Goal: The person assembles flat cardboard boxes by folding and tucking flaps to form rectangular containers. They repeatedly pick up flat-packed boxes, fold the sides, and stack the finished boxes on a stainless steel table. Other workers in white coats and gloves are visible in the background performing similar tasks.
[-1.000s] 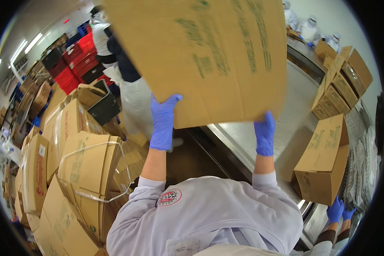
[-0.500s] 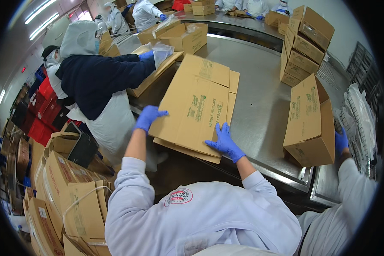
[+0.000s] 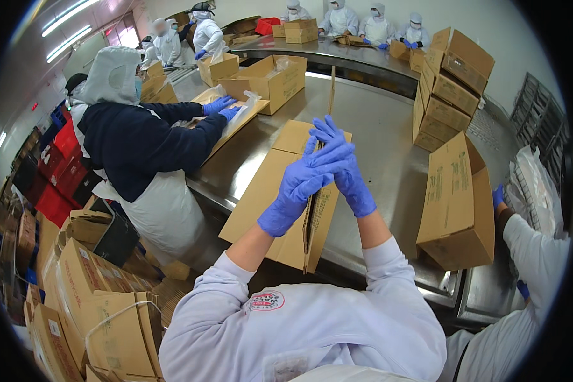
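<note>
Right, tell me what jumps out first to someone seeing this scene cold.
The person's two blue-gloved hands, left hand and right hand, meet at centre frame over a flattened cardboard box lying on the steel table. To the left, a co-worker in a dark top and white apron leans over another flat carton. At right stands a tall stack of erected cartons.

Matt brown cardboard box [image 3: 280,191] lies on a smooth, glossy steel table [image 3: 382,127].
</note>
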A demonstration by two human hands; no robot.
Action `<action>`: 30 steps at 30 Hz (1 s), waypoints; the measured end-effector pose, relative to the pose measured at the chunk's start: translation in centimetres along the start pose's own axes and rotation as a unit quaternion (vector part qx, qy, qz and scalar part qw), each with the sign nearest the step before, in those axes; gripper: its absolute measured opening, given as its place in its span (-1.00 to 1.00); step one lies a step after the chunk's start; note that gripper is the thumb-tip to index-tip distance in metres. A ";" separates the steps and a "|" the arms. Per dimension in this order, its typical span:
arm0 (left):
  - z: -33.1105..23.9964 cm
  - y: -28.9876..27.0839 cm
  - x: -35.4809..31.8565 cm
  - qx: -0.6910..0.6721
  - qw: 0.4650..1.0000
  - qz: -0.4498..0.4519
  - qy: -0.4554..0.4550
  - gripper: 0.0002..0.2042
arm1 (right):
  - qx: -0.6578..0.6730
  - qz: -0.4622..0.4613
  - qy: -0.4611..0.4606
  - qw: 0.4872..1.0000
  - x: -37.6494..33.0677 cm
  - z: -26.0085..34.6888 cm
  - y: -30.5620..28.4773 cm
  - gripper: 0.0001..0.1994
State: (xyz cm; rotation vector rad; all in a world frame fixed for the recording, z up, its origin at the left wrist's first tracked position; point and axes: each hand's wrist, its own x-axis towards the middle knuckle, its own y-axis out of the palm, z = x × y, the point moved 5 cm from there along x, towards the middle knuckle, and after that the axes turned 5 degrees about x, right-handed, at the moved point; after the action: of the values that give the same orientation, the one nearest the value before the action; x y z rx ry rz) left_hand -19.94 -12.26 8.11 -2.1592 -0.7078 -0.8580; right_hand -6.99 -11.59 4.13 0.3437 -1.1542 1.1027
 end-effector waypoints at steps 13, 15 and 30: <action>9.0 -0.8 0.5 0.428 0.760 0.446 -0.202 -0.54 | -0.110 -0.100 -0.065 0.987 2.8 -2.1 -4.3 -0.76; 14.4 -0.3 -3.6 0.428 0.801 0.417 -0.028 -0.62 | -0.139 -0.055 -0.113 0.982 4.0 -1.4 -1.5 -0.72; 24.1 0.7 4.5 0.518 0.775 0.356 -0.060 -0.59 | -0.097 0.004 -0.096 0.991 4.2 -1.9 -1.2 -0.69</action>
State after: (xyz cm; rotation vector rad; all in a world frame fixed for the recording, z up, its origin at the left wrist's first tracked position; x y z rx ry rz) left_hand -7.92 6.71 -1.73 -1.2466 -0.2306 0.1257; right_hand -5.01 -8.59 7.22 0.2987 -1.4234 0.9710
